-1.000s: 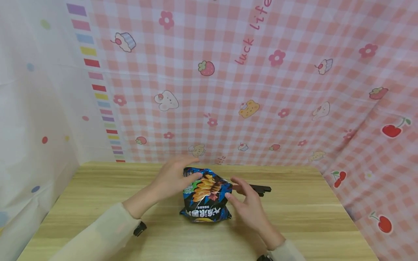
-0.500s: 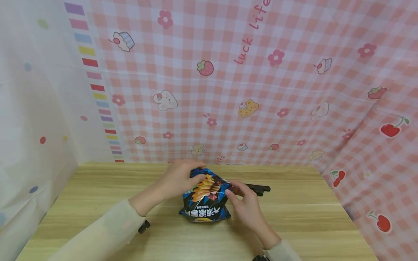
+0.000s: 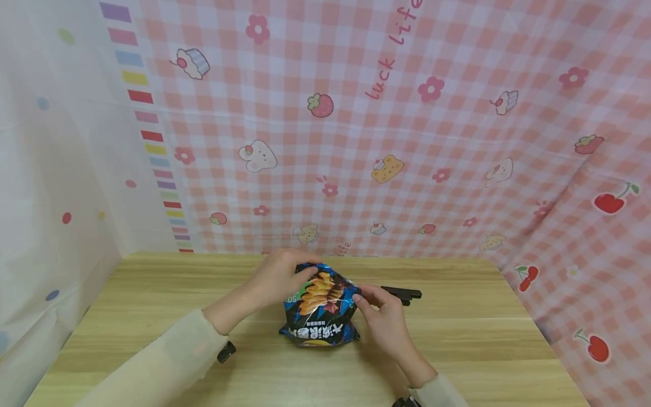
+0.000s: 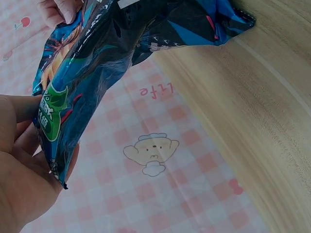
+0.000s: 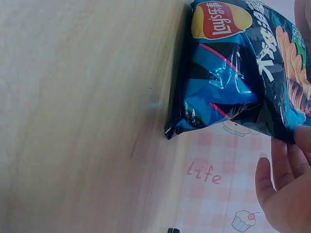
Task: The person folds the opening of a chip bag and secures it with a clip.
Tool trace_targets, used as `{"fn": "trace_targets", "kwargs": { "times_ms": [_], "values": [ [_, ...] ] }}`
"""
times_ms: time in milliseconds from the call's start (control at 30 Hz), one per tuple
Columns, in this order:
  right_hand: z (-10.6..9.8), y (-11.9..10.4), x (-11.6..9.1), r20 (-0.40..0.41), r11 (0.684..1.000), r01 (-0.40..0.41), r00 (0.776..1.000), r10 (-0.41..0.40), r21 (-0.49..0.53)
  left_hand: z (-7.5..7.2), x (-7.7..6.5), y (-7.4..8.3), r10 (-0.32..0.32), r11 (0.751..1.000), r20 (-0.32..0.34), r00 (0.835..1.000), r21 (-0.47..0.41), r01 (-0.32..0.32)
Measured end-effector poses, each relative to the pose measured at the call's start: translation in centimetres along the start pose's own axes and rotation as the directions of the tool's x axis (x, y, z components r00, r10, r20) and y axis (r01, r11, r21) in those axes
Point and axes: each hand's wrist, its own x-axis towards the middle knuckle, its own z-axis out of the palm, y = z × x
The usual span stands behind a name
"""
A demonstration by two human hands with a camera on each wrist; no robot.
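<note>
left hand (image 3: 280,280) and right hand (image 3: 385,323) pinch the bag (image 3: 321,310) near upper corners, likely securing it; next needs even grip.

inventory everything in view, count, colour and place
snack bag: 1, blue and black, centre
narrow object, kind unclear: 1, black, right of bag
table: 1, wood-toned, below bag
checked cloth: at least 1, pink and white, behind and right
dotted cloth: at least 1, white, left
sleeves: 2, cream, lower edge
wrist devices: 2, black, by sleeve ends
left hand: 1, bare, gripping bag's left side
right hand: 1, bare, pinching bag's right side
</note>
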Motion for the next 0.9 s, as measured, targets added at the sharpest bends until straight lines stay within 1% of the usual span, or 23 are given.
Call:
{"fn": "trace_targets", "kwargs": {
  "times_ms": [133, 333, 700, 900],
  "values": [
    [-0.06, 0.11, 0.04, -0.004, 1.000, 0.010, 1.000, -0.010, 0.023, -0.11, 0.01, -0.02, -0.004, 1.000, 0.008, 1.000, -0.022, 0.005],
    [-0.09, 0.15, 0.02, -0.017, 0.996, 0.049, 0.999, -0.048, 0.070, -0.17, -0.01, -0.15, -0.003, 0.998, 0.010, 1.000, -0.060, 0.003],
    [-0.22, 0.53, 0.04, -0.011, 0.992, 0.052, 0.999, -0.051, 0.117, -0.14, -0.05, -0.40, 0.070, 0.991, -0.005, 0.998, -0.110, -0.070],
    [-0.32, 0.67, 0.09, -0.003, 0.983, 0.097, 0.995, -0.098, 0.158, -0.24, -0.05, -0.53, 0.107, 0.987, -0.004, 0.994, -0.116, -0.107]
  ]
}}
